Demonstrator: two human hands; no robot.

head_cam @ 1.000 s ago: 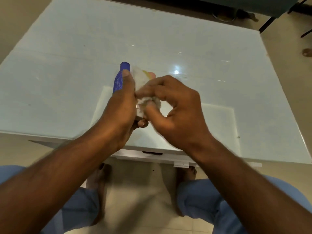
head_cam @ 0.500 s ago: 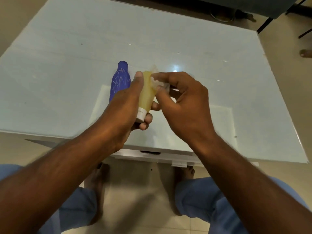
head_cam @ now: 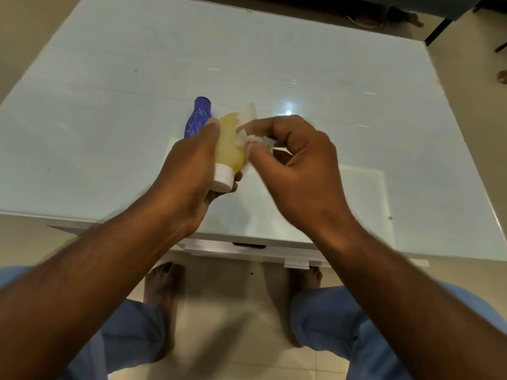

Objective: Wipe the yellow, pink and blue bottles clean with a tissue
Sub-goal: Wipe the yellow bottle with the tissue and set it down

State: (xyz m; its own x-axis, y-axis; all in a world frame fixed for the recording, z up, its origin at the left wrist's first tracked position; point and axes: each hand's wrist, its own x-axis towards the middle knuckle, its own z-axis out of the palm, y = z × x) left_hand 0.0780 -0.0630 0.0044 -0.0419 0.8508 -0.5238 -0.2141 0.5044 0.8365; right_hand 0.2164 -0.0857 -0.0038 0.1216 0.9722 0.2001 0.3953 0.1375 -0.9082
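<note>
The tissue [head_cam: 253, 139] had slid from the cap end of the yellow bottle [head_cam: 229, 148], where it was bunched a second before, up to the side of the body, so the white cap [head_cam: 223, 179] now showed bare. Beyond the left hand [head_cam: 186, 171], half hidden by its thumb, the blue bottle [head_cam: 198, 117] lay untouched on the table [head_cam: 109, 78]. That hand was wrapped around the yellow bottle, cap toward the person. To its right, the right hand [head_cam: 296, 165] pinched the crumpled tissue against the bottle. I judged the first bottle only part wiped; no pink bottle showed.
</note>
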